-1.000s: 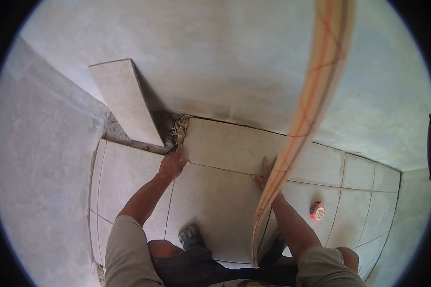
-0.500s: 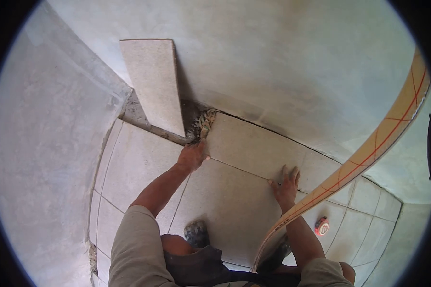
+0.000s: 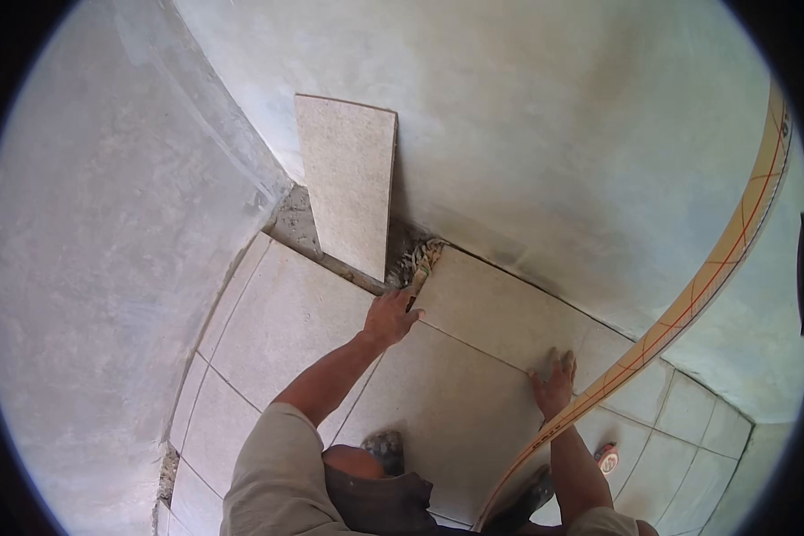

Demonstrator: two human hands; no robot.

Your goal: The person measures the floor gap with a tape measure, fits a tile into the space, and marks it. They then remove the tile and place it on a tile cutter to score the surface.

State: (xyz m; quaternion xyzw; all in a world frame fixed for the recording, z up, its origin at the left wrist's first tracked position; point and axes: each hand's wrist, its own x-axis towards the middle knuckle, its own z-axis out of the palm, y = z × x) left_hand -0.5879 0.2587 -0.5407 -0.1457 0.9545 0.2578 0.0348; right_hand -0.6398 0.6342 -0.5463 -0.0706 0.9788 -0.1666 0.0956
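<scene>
My left hand (image 3: 390,316) is closed around the handle of a brush (image 3: 427,263), whose pale, ragged bristles touch the edge of a laid floor tile (image 3: 500,308) by the wall. My right hand (image 3: 553,379) lies on the tiles further right, fingers spread, holding nothing. Just beyond my left hand, a cut tile (image 3: 348,179) leans upright against the wall, its lower end in the untiled gap (image 3: 297,223).
A red and white tape measure (image 3: 607,458) rests on the floor at the right. A long curved tan strip with red lines (image 3: 688,313) crosses the right side. Bare walls (image 3: 527,116) rise ahead and at the left.
The view has shifted, so the scene sits lower and further right. The brush handle shows more clearly in my left hand. My right hand is still flat on the tiles.
</scene>
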